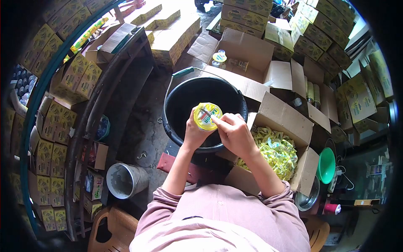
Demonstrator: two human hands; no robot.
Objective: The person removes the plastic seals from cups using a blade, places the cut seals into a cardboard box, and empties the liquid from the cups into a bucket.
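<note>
Shirt (252, 210): dusty mauve. Sleeves (167, 202) bunched in folds near the elbows. Small pale button (220, 203) at front. Paler pink cloth (201, 235) draped over shirt; short dark strip (193, 217) at cloth's upper edge.

underside of cup (206, 118) hidden, orange chair (125, 221) cut off below

Noted 1 yellow-topped cup (207, 117), lettered green "Lemon", printed face up, held in left hand (195, 132) over black bucket (183, 97).

This looks like a packing workshop — printed yellow cartons (245, 19) stacked around us, an open box (285, 112) of yellow-green strips (279, 155), a grey bucket (142, 179) standing by.
</note>
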